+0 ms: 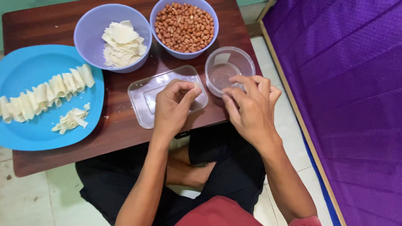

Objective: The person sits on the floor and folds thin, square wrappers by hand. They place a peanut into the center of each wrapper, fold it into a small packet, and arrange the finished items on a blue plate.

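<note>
Head view | left hand [173,104] pinching small pale piece [195,86] over clear tray [140,100] | right hand [251,106] loosely curled, empty

A bright blue plate [25,67], two lavender bowls [90,29], reddish-brown peanuts [184,26], cream dough strips [46,94], a dark brown desk [121,125], purple cloth [347,83].

Pale tiled floor [29,196], purple mattress [347,83]

clear rectangular lid [144,94] | flat on table | clear round cup [229,69] | upright, just right of lid
</note>
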